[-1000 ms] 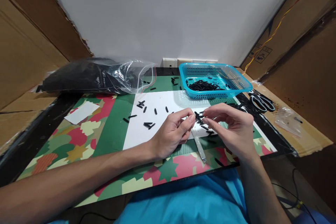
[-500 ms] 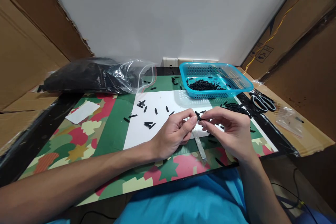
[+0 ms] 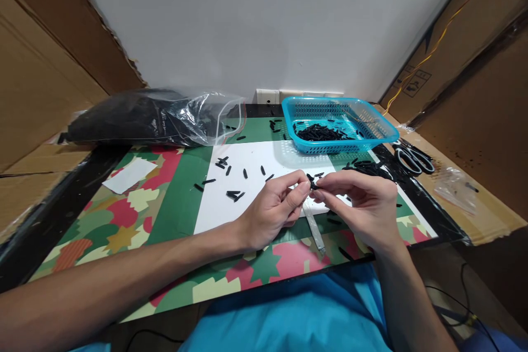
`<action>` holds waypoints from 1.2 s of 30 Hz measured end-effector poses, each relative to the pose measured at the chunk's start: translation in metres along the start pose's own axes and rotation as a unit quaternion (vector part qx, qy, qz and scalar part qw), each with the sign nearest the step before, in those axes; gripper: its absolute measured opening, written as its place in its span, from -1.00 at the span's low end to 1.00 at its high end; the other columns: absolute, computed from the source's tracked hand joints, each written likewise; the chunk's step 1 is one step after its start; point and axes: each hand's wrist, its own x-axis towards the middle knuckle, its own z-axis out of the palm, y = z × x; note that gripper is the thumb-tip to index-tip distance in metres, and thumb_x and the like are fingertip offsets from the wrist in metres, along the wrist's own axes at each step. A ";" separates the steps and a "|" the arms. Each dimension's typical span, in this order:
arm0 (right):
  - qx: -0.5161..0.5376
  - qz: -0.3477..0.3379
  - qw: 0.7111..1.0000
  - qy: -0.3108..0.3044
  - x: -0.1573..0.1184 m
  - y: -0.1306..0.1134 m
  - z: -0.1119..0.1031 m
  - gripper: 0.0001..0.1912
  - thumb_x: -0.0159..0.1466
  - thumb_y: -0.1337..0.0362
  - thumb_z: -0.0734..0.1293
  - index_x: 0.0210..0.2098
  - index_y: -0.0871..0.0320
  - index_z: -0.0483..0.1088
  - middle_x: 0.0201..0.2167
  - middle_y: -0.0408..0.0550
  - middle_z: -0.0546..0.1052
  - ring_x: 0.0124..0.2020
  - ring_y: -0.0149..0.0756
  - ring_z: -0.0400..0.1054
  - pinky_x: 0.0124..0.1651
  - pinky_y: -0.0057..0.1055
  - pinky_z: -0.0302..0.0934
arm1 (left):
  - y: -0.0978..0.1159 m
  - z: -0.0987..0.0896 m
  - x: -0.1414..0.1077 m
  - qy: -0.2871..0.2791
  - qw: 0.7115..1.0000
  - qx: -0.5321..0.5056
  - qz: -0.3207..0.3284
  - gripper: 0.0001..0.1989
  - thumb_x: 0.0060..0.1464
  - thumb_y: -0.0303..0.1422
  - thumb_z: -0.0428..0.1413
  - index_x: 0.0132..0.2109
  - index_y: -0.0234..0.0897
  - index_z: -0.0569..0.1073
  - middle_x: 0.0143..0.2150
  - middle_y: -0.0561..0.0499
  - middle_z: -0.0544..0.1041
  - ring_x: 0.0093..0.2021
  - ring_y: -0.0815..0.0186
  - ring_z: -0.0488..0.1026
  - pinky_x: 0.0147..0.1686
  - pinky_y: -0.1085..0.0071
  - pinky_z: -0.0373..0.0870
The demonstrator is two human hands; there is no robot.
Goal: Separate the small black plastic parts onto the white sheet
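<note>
My left hand (image 3: 272, 210) and my right hand (image 3: 365, 203) meet over the white sheet (image 3: 251, 187), fingertips pinched together on a small black piece (image 3: 312, 182) held between them. Several more black pieces (image 3: 231, 170) lie loose on the white sheet to the left of my hands. Under my right hand a narrow clear strip (image 3: 314, 229) lies on the mat. Behind my hands stands a blue basket (image 3: 373, 124) with a heap of black pieces inside.
A clear plastic bag (image 3: 152, 118) full of black pieces lies at the back left. Scissors (image 3: 412, 158) and a small clear bag (image 3: 454, 190) lie at the right. A white paper slip (image 3: 130, 175) sits on the patterned mat (image 3: 124, 214). Cardboard walls stand on both sides.
My right hand has moved left and closed in until its fingertips meet my left hand's on the black piece. The left hand has barely moved.
</note>
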 end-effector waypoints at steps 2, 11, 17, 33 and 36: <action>-0.001 -0.003 1.000 0.001 0.000 0.001 0.000 -0.76 0.29 0.46 0.59 -0.13 0.01 0.72 -0.28 -0.17 0.76 -0.32 -0.31 0.69 -0.19 -0.46 0.61 | 0.000 0.000 0.000 0.000 1.000 0.002 -0.001 -0.64 0.48 -0.07 0.10 -0.22 -0.23 0.35 -0.56 0.27 0.17 -0.60 0.53 0.02 -0.61 0.58 0.01; 0.000 0.004 1.000 0.001 -0.001 -0.001 -0.001 -0.76 0.29 0.45 0.59 -0.12 0.00 0.73 -0.27 -0.17 0.77 -0.32 -0.31 0.70 -0.19 -0.46 0.62 | 0.000 0.000 0.000 0.000 1.000 -0.001 -0.002 -0.65 0.47 -0.06 0.10 -0.21 -0.22 0.35 -0.56 0.26 0.17 -0.60 0.53 0.03 -0.60 0.58 0.01; 0.001 0.005 1.000 -0.001 0.000 -0.002 -0.001 -0.79 0.30 0.44 0.59 -0.14 0.01 0.74 -0.29 -0.16 0.77 -0.34 -0.28 0.71 -0.21 -0.44 0.65 | 0.001 0.001 -0.001 0.003 1.000 0.006 -0.002 -0.65 0.47 -0.06 0.10 -0.21 -0.22 0.36 -0.56 0.26 0.17 -0.60 0.51 0.02 -0.61 0.55 0.00; -0.024 -0.027 0.999 0.021 0.000 -0.001 0.002 -0.77 0.25 0.47 0.60 -0.16 0.04 0.71 -0.30 -0.12 0.76 -0.35 -0.26 0.68 -0.23 -0.38 0.64 | 0.004 0.002 -0.001 0.004 1.000 0.018 0.002 -0.58 0.49 -0.05 0.06 -0.30 -0.20 0.26 -0.60 0.26 0.20 -0.61 0.51 0.02 -0.59 0.52 0.01; -0.033 -0.023 0.999 0.030 -0.001 -0.001 0.002 -0.79 0.26 0.43 0.61 -0.15 0.05 0.72 -0.27 -0.09 0.78 -0.34 -0.21 0.70 -0.21 -0.34 0.67 | 0.003 0.002 0.000 0.006 1.000 -0.001 0.002 -0.57 0.47 -0.03 0.08 -0.31 -0.18 0.22 -0.61 0.26 0.19 -0.62 0.51 0.00 -0.60 0.52 0.00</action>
